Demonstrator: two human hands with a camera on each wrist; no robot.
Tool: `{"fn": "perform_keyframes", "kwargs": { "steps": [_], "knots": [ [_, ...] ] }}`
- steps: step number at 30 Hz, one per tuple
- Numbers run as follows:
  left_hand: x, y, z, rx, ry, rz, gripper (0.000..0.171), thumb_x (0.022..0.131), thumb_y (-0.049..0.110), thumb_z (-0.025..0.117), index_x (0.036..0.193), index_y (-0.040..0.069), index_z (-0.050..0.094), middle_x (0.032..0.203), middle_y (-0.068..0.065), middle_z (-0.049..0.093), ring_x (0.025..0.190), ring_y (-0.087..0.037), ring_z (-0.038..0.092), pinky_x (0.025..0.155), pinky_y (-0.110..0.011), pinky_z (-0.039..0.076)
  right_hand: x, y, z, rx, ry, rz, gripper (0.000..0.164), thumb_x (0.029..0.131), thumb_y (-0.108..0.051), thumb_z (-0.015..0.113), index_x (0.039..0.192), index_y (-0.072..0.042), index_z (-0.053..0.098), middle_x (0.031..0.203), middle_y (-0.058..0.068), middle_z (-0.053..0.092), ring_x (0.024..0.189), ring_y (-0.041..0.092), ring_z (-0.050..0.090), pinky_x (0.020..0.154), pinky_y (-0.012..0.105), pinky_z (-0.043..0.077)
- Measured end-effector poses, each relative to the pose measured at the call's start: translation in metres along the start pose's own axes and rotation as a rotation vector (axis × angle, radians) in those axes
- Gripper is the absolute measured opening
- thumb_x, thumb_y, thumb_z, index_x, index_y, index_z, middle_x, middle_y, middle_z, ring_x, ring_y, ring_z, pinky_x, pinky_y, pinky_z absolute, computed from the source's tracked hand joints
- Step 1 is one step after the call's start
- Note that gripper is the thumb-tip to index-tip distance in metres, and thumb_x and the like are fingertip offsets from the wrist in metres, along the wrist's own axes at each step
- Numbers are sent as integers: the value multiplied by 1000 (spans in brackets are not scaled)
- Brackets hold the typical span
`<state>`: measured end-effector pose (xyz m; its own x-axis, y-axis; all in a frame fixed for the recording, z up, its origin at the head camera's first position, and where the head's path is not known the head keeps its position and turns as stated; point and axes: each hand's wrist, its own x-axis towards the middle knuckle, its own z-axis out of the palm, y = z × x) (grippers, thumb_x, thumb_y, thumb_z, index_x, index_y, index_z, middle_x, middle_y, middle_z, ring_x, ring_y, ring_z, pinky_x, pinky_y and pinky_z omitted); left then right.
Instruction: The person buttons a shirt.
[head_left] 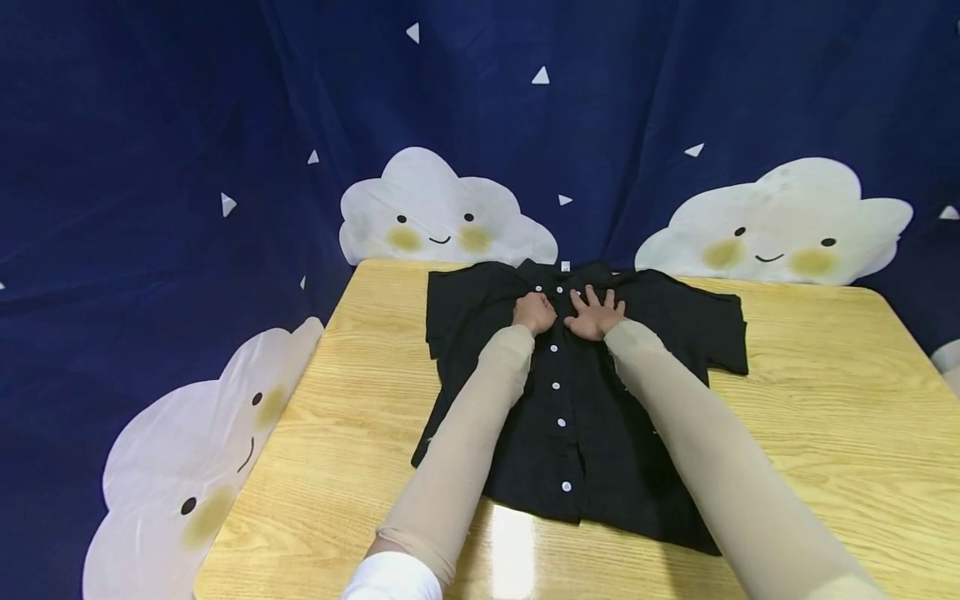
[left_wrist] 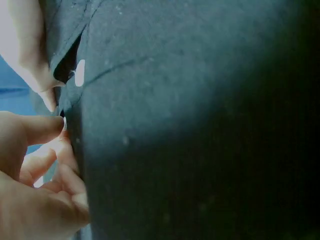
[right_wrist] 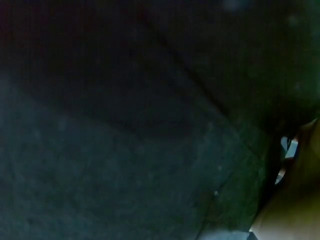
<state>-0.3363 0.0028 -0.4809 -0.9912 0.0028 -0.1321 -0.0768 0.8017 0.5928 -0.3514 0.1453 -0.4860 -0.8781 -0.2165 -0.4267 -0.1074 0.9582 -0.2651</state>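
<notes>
A black short-sleeved shirt (head_left: 525, 458) with white buttons lies front up on the table, collar at the far edge. My left hand (head_left: 534, 313) is at the button placket just below the collar, fingers curled. In the left wrist view its thumb and fingertips pinch a small white button (left_wrist: 64, 125) at the placket edge. My right hand (head_left: 595, 316) rests on the shirt's chest beside it, fingers spread. Another white button (left_wrist: 80, 73) sits near the right hand's fingertip, by a gap in the placket. The right wrist view shows mostly dark cloth (right_wrist: 125, 175).
The light wooden table (head_left: 352, 400) extends on both sides of the shirt. Behind it hangs a dark blue curtain (head_left: 480, 100) printed with white clouds and triangles. A bright reflection lies on the near part of the tabletop.
</notes>
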Motion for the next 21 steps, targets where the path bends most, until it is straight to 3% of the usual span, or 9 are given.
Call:
{"fn": "perform_keyframes", "kwargs": {
  "steps": [11, 14, 17, 21],
  "knots": [
    [-1, -1, 5, -52, 7, -64, 22, 94, 19, 56, 73, 11, 61, 76, -2, 58, 75, -20, 57, 70, -30, 46, -4, -4, 4, -49, 34, 8, 67, 100, -40, 32, 152, -8, 2, 154, 24, -8, 134, 54, -13, 102, 67, -2],
    [-1, -2, 6, -52, 7, -69, 23, 94, 19, 56, 73, 11, 61, 77, -2, 59, 76, -20, 57, 70, -29, 46, -3, -8, 5, -41, 105, -8, 69, 98, -36, 40, 151, -3, 11, 153, 28, -2, 135, 54, -8, 103, 67, 2],
    [-1, 0, 5, -52, 6, -76, 22, 93, 20, 57, 73, 12, 62, 77, -2, 60, 76, -19, 57, 71, -29, 46, -3, -13, 5, -77, 245, -52, 67, 91, -30, 52, 144, 4, 29, 147, 32, 16, 134, 53, 10, 103, 64, 15],
    [0, 1, 4, -48, 6, -84, 24, 93, 19, 57, 71, 12, 60, 76, -2, 60, 76, -20, 57, 70, -28, 45, -4, -22, 5, -128, 394, -84, 49, 86, -23, 58, 124, 7, 50, 125, 29, 44, 116, 46, 41, 93, 57, 36]
  ]
}}
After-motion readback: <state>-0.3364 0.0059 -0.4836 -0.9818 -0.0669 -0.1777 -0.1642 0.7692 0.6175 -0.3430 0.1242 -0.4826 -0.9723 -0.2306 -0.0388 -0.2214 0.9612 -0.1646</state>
